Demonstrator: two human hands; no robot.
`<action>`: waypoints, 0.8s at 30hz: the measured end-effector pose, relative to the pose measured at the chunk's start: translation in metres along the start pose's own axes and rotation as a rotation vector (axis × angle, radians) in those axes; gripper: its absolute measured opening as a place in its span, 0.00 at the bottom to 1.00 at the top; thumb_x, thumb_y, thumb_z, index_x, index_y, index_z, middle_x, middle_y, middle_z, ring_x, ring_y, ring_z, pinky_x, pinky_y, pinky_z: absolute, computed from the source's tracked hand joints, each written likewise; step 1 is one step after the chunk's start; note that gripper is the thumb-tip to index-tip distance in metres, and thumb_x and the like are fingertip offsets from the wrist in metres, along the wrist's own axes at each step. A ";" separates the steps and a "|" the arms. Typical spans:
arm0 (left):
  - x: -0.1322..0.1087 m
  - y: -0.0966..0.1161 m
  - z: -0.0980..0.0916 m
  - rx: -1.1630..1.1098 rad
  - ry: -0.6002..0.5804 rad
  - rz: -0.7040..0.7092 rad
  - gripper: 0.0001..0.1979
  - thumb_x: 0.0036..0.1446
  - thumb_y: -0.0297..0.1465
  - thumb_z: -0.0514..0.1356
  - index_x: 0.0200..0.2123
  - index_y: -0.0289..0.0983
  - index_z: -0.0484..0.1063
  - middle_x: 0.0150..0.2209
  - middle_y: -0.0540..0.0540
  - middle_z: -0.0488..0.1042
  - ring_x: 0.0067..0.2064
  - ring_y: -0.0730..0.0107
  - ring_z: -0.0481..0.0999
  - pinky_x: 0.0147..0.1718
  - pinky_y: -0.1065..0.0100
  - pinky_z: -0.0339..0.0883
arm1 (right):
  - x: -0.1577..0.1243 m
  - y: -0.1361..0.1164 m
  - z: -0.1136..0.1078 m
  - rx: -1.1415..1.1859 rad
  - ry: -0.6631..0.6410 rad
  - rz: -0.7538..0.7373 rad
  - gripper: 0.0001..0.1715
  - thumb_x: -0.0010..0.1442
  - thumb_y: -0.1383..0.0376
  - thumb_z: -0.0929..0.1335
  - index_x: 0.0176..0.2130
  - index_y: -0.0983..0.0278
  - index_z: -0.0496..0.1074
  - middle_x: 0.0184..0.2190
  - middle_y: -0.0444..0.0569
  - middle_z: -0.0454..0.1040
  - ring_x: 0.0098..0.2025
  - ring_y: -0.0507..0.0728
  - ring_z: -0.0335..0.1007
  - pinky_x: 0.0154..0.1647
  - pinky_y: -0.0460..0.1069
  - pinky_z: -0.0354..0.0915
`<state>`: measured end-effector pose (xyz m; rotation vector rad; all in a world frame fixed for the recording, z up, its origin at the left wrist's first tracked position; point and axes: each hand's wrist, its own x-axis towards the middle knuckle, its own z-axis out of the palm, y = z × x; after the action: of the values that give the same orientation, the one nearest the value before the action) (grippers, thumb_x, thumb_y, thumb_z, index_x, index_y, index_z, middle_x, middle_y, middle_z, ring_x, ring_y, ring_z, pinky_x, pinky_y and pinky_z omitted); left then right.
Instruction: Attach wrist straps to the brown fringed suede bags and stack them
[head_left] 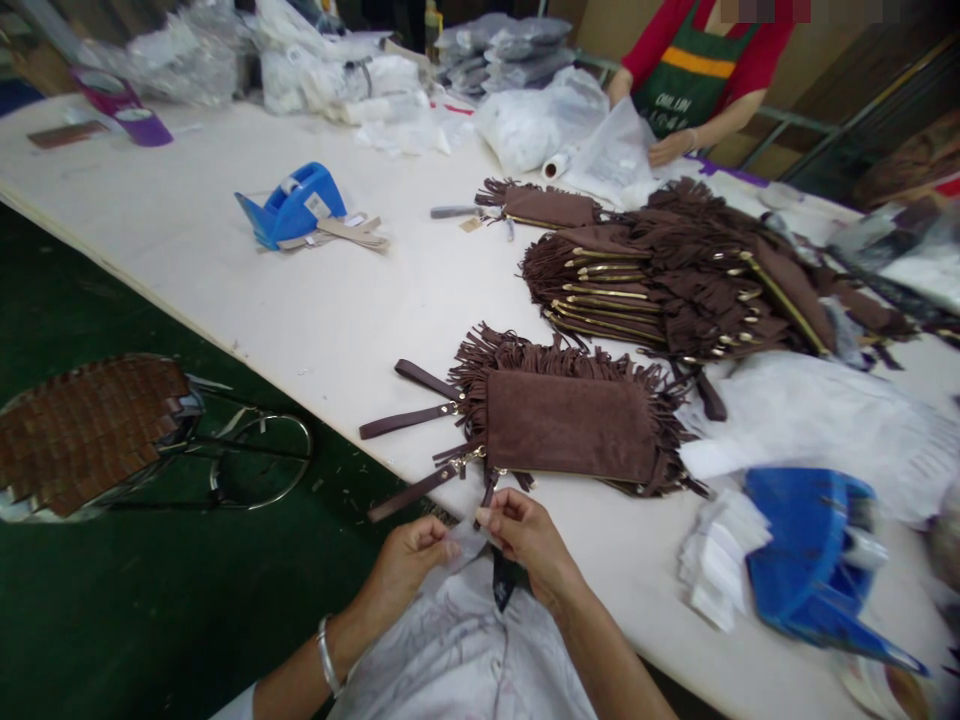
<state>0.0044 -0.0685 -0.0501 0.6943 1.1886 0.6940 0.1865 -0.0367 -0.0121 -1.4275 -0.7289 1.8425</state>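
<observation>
A brown suede fringed clutch bag (570,425) lies at the table's front edge, on top of others like it, their wrist straps (409,420) sticking out to the left. My right hand (529,540) is closed in a pinch on a dark wrist strap (489,492) that hangs from the near corner of the stack. Close beside it, my left hand (416,560) pinches a thin translucent white wrapping piece (469,545) next to the strap. Whether the piece is wrapped around the strap cannot be made out. The strap's dark end hangs below the fingers.
More fringed bags (660,280) with gold zips are heaped behind. Blue tape dispensers stand at the right (814,550) and far left (296,205). White slips (724,560) and plastic bags (832,420) lie at the right. A co-worker (690,90) handles plastic. A stool (90,430) stands left.
</observation>
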 end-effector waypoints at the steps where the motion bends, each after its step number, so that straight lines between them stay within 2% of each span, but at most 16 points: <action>1: 0.000 0.000 0.003 -0.011 0.003 -0.007 0.15 0.46 0.38 0.68 0.27 0.34 0.70 0.25 0.45 0.76 0.26 0.68 0.72 0.28 0.70 0.62 | 0.000 0.001 0.000 -0.009 0.008 -0.007 0.18 0.49 0.57 0.73 0.27 0.63 0.63 0.17 0.35 0.57 0.18 0.45 0.46 0.16 0.42 0.39; 5: -0.003 0.004 0.017 -0.092 0.012 -0.023 0.17 0.48 0.41 0.67 0.30 0.33 0.71 0.25 0.42 0.78 0.26 0.67 0.73 0.27 0.70 0.62 | -0.002 0.004 -0.004 -0.117 0.030 -0.053 0.18 0.54 0.53 0.70 0.29 0.64 0.67 0.16 0.37 0.59 0.18 0.46 0.50 0.17 0.42 0.44; 9: -0.009 0.011 0.037 -0.174 0.024 -0.060 0.17 0.50 0.41 0.66 0.34 0.32 0.73 0.31 0.39 0.79 0.30 0.66 0.76 0.32 0.69 0.65 | -0.007 0.006 -0.012 -0.278 0.037 -0.110 0.20 0.60 0.50 0.64 0.32 0.64 0.70 0.16 0.39 0.63 0.18 0.47 0.55 0.18 0.42 0.50; 14: -0.021 0.022 0.055 -0.282 0.002 -0.115 0.18 0.52 0.41 0.65 0.37 0.32 0.75 0.35 0.38 0.78 0.35 0.63 0.76 0.39 0.64 0.68 | -0.009 0.006 -0.013 -0.345 0.070 -0.107 0.19 0.60 0.51 0.63 0.31 0.63 0.70 0.16 0.39 0.64 0.17 0.48 0.58 0.18 0.42 0.54; 19: -0.022 0.025 0.057 -0.251 0.051 -0.091 0.18 0.54 0.43 0.63 0.37 0.32 0.75 0.33 0.39 0.77 0.33 0.64 0.75 0.36 0.66 0.67 | -0.009 0.010 -0.011 -0.337 0.087 -0.116 0.21 0.61 0.49 0.62 0.32 0.63 0.69 0.15 0.39 0.66 0.17 0.48 0.59 0.18 0.42 0.56; 24: -0.008 0.020 0.053 -0.151 0.094 -0.063 0.18 0.53 0.44 0.62 0.33 0.33 0.74 0.28 0.42 0.75 0.29 0.67 0.73 0.30 0.68 0.65 | -0.017 0.017 -0.015 -0.251 0.120 -0.095 0.22 0.60 0.47 0.62 0.33 0.62 0.68 0.18 0.41 0.70 0.17 0.49 0.63 0.17 0.43 0.60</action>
<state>0.0519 -0.0685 -0.0181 0.5009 1.2250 0.7617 0.2005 -0.0597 -0.0188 -1.6162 -0.9758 1.6219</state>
